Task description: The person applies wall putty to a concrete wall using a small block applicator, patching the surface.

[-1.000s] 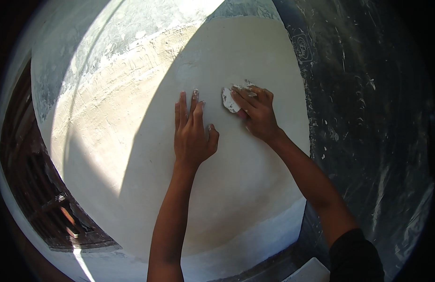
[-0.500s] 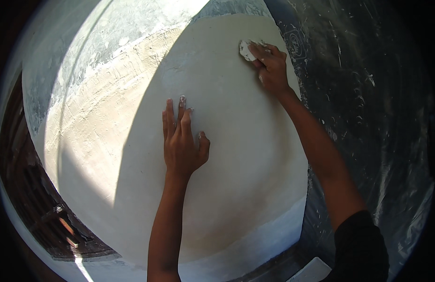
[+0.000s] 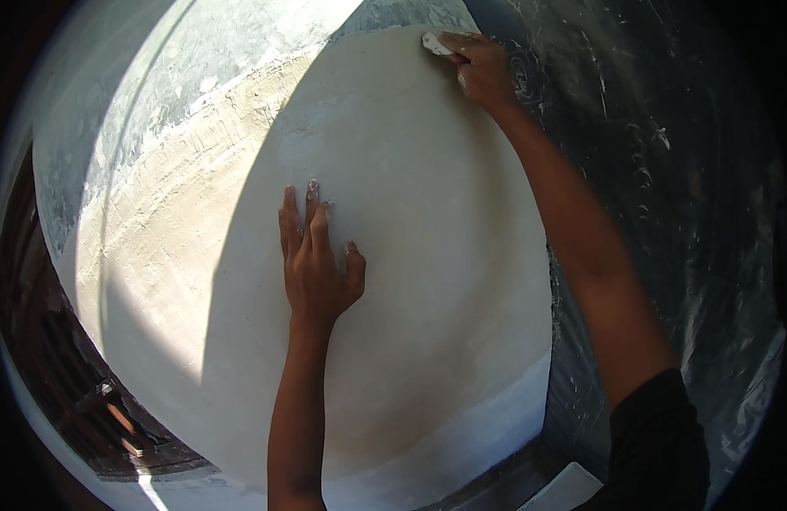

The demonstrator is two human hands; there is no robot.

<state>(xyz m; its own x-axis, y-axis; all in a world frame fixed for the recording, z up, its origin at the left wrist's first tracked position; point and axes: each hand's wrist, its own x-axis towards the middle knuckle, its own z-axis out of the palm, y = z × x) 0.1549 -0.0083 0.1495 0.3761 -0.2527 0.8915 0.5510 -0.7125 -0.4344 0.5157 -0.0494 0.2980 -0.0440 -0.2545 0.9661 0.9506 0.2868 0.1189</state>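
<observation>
Head cam: bare right hand has its fingers clamped on a small, flat, white-smeared piece up near the smooth off-white wall coat's top edge; bare left hand, fingers spread, seems braced lower. Probably best keeping pressure light, even.

Right sleeve short, black, apparently plain; left fingertips smeared white.

Smooth, matt off-white plaster meets a rough, ridged band of cream plaster; a dark, white-flecked sheet has plastic's scuffed gloss, a brown slatted frame looks wooden, and a black sleeve is dull cloth.
</observation>
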